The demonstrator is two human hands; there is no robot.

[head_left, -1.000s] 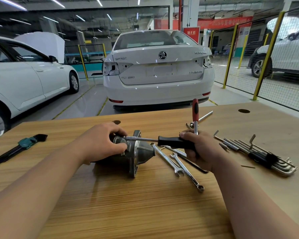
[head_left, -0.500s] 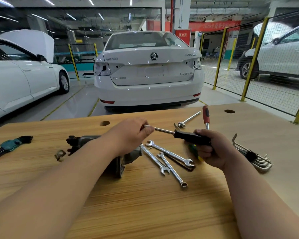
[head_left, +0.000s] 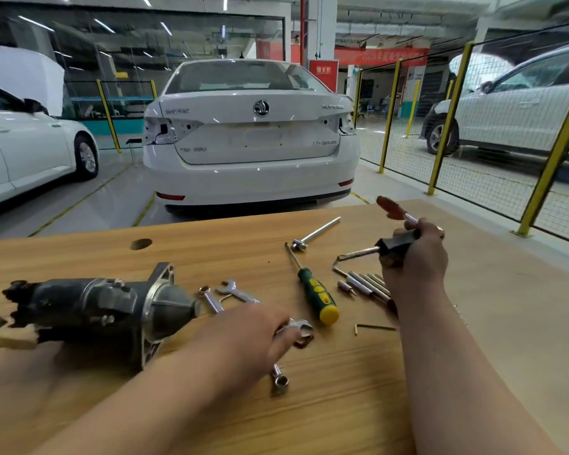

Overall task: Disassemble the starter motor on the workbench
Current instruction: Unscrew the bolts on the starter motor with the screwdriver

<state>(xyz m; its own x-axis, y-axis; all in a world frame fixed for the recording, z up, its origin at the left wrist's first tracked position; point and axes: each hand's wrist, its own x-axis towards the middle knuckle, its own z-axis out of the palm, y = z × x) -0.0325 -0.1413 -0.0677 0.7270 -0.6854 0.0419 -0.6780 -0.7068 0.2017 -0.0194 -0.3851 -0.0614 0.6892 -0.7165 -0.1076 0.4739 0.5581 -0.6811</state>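
The white car (head_left: 250, 152) ahead of you wears a round Skoda badge, and the lettering on its boot lid reads roughly SUPERB. The yellow characters on the red sign (head_left: 323, 72) behind it are too blurred to read.

The starter motor (head_left: 105, 310) lies on its side at the left of the counter (head_left: 342, 405). It has a dark, grimy body, a silvery mounting flange and a nose cone pointing right.

Your left hand (head_left: 253, 336) lies over the wrenches (head_left: 237, 292) just right of the motor, fingertips at one shiny open end. The blur hides whether you are gripping it. Your right hand (head_left: 414, 254) is curled round the black-handled tool (head_left: 395, 244), shaft pointing left, with the red-handled tool (head_left: 391, 208) sticking out beyond your fingers. It hovers above the hex keys (head_left: 365, 284), near the green-and-yellow screwdriver (head_left: 319, 298).

Half a second ago your left hand was up at the tip of the black-handled tool's shaft, covering the motor. It has since dropped to the wrenches, leaving the motor in full view. Your right hand has swung rightward.
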